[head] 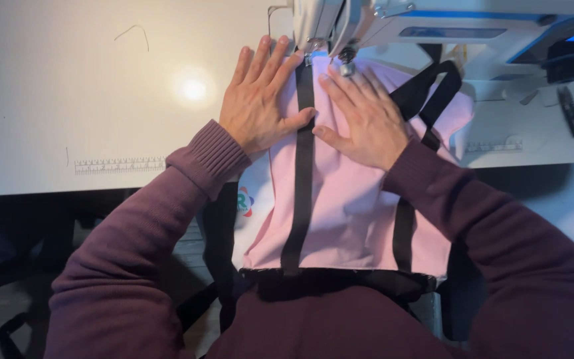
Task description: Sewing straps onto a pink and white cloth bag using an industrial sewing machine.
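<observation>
Two hands, left hand [258, 100] and right hand [365, 118], press with fingers spread flat, grasping nothing, on pink fabric [350, 206] on the counter [68, 100], flanking a black strap [303, 166] running six to twelve o'clock toward the sewing machine [393, 23], equally near.

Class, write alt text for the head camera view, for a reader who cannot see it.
Two hands press a pink fabric piece flat on a white sewing table: the left hand and right hand lie on either side of a black strap running under the sewing machine. The person wears dark purple sleeves.
</observation>
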